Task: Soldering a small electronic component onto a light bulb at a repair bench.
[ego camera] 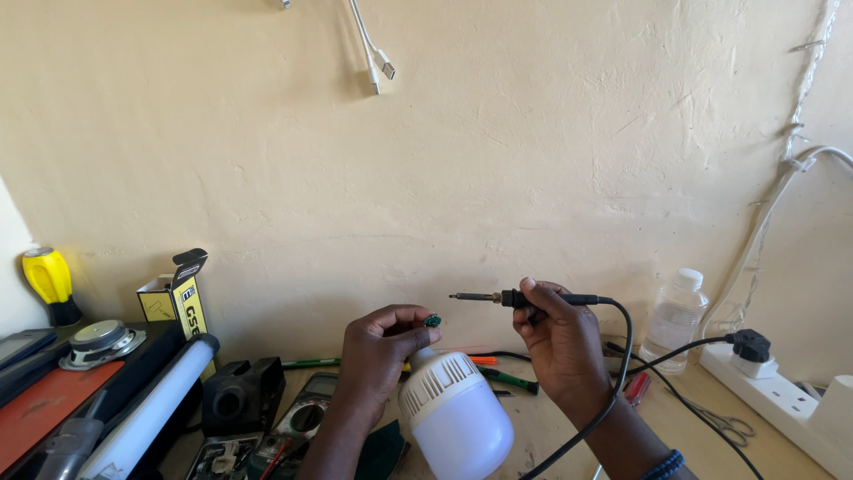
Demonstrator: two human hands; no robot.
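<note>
1. Small green part [432, 320] pinched at fingertips of left hand [384, 351], held up just above the ribbed neck of the white bulb [458, 418]. Probably a tiny circuit board; too small to tell for sure.
2. Soldering iron [498, 298] gripped in right hand [555, 342], fingers wrapped shut around the black handle, tip pointing left, level, near the part but not touching.
3. Part sits between the hands, closer to the left; iron tip just up and right of it, small gap showing.
4. Bulb lies tilted on the bench [551, 436] under the left hand, dome toward the camera, neck toward the part.
5. Judgement on doing it well: brace both wrists on the bench or bulb, bring tip in flat to the joint, short contact only, keep left fingertips clear of the hot end. Pinch by the edges of the part.
6. Watch the iron's black cord [622, 356]: loops down past the right wrist, could drag on the hand.
7. Cord's plug [751, 345] sits in the white power strip [773, 391] at right; clear bottle [675, 320] beside it, scissors [724, 425] lying in front.
8. Behind the bulb: green pen [511, 380], red-handled tool [635, 388].
9. Left side: multimeter [306, 413], black box [242, 396], white tube lamp [151, 409], speaker [99, 342], yellow screwdriver [49, 284], yellow carton [178, 298].
10. White cables [378, 62] hang on the wall above.
</note>
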